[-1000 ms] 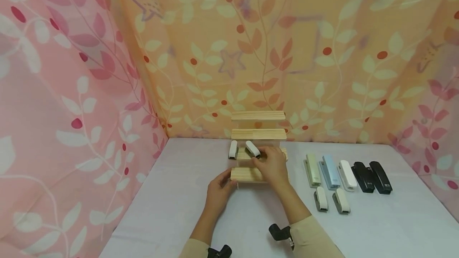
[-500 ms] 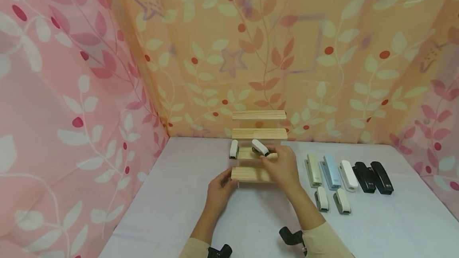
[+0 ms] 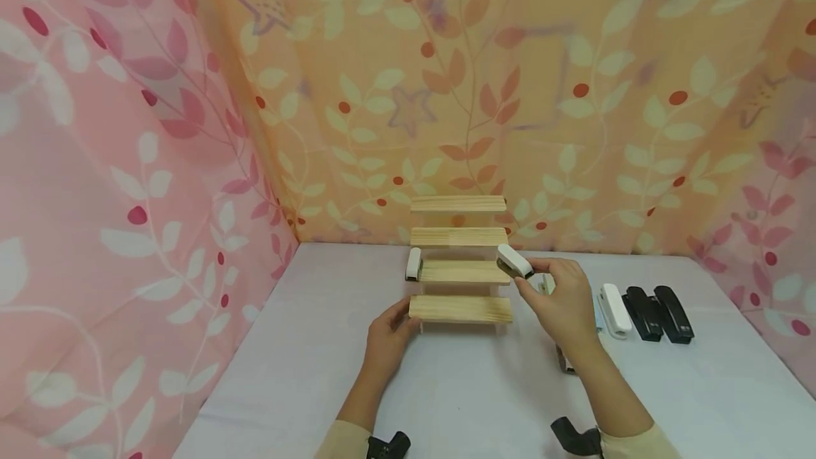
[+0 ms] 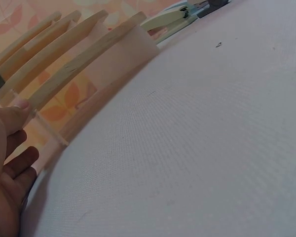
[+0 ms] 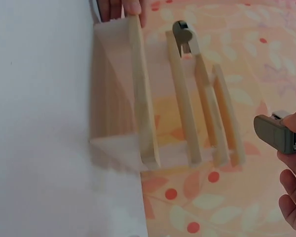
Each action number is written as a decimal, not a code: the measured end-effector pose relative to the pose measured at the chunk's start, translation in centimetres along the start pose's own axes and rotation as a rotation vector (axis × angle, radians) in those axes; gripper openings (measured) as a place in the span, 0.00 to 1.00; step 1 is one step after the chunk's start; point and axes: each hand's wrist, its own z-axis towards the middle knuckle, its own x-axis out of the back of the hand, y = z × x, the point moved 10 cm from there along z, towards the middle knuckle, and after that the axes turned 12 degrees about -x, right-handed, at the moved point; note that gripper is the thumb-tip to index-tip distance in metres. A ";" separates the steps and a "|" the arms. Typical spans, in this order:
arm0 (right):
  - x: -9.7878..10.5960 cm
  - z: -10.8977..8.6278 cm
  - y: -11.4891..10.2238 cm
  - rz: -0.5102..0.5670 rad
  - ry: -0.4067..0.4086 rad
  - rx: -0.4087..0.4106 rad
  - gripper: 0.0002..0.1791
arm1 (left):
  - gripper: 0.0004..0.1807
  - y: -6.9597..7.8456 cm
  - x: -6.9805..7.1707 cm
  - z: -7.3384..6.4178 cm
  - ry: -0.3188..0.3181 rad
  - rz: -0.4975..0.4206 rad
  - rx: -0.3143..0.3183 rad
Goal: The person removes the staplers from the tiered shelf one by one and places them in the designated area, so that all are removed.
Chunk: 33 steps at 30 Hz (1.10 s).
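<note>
A stepped wooden rack (image 3: pixel 460 309) with clear side supports stands in the middle of the table. My left hand (image 3: pixel 387 340) grips the left end of its lowest board, the thumb (image 4: pixel 20 104) lying at the board's corner in the left wrist view. Right of the rack, my right hand (image 3: pixel 564 303) pinches a small white stapler (image 3: pixel 513 261) by one end, clear of the boards. Its grey underside (image 5: pixel 274 134) faces the right wrist camera. Another small white stapler (image 3: pixel 414 265) sits at the left end of the second board from the front.
On the right of the table lie a white stapler (image 3: pixel 615 311) and two black staplers, one black stapler (image 3: pixel 673 314) outermost. My right hand and forearm mostly hide a green stapler (image 3: pixel 547 284), a blue one and small ones. A patterned curtain (image 3: pixel 357 91) hangs behind.
My right hand has lifted the small white stapler off the second board and carried it right, past the rack's end. The left hand stays on the rack.
</note>
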 end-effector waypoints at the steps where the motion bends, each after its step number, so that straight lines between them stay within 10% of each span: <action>1: 0.5 0.0 0.1 -0.006 0.005 -0.004 0.18 | 0.30 0.0 0.0 0.1 0.000 0.002 0.001; 21: 10.3 -1.9 4.1 -0.170 0.099 -0.007 0.22 | 0.30 0.0 0.0 0.0 0.003 -0.011 -0.004; 33: 13.1 -4.6 10.4 -0.305 0.064 -0.219 0.26 | 0.30 -0.4 0.0 0.0 0.015 -0.002 0.014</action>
